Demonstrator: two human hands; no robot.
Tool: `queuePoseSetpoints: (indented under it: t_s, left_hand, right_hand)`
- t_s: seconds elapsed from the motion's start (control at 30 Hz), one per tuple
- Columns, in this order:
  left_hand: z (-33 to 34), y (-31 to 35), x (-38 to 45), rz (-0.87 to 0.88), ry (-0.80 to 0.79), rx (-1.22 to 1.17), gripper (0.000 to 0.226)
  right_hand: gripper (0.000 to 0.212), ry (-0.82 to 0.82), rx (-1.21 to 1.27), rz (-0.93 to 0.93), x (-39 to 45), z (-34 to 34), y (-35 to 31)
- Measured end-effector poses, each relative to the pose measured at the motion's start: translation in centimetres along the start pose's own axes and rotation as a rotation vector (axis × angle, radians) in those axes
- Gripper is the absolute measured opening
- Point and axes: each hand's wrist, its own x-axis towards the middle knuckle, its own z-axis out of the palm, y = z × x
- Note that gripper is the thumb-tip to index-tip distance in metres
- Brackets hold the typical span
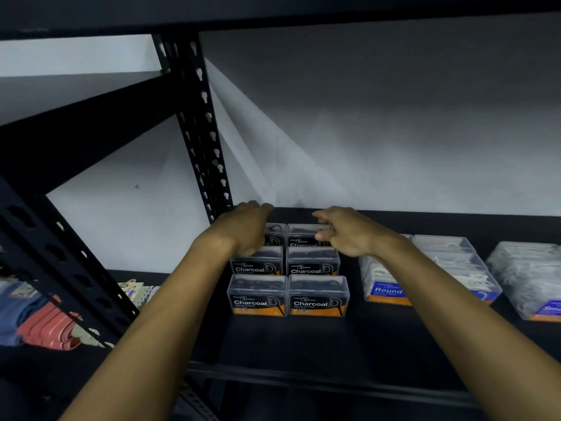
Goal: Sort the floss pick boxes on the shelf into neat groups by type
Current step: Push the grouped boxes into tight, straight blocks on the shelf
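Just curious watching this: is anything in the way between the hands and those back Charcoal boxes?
Nothing visible. The left hand already rests over the back-left Charcoal box, and the right hand is at the back-right Charcoal box. The Round boxes sit apart, further right on the shelf.

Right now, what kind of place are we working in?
Probably a stockroom or shop storage area: a black metal rack with a slotted upright, identical Charcoal floss boxes stocked in rows, and clear Round floss boxes grouped beside them on the shelf.
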Motion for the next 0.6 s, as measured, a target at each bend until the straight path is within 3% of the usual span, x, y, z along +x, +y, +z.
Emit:
queuePoseSetpoints:
  t_s: [0.13, 0.23, 0.37, 0.6]
  left_hand:
    - [-0.4, 0.6, -3.6, 0.073, 0.213, -0.001, 0.055]
    - [0.0, 0.4, -5.6, 0.107, 0.178, -0.037, 0.043]
    - [0.6, -0.8, -5.6, 0.072, 0.086, 0.011, 0.041]
    - [1.0, -1.0, -4.7, 0.097, 0.108, 0.098, 0.042]
  right_hand:
    - [0.046, 0.255, -0.089, -0.174, -2.2, -0.1, -0.4]
    - [0.036, 0.412, -0.128, -0.302, -4.1, 0.7, -0.8]
    - [0.035, 0.362, -0.167, -0.317, -5.4, 1.9, -0.9]
    - [0.041, 0.285, -0.224, -0.244, -5.1, 2.7, -0.9]
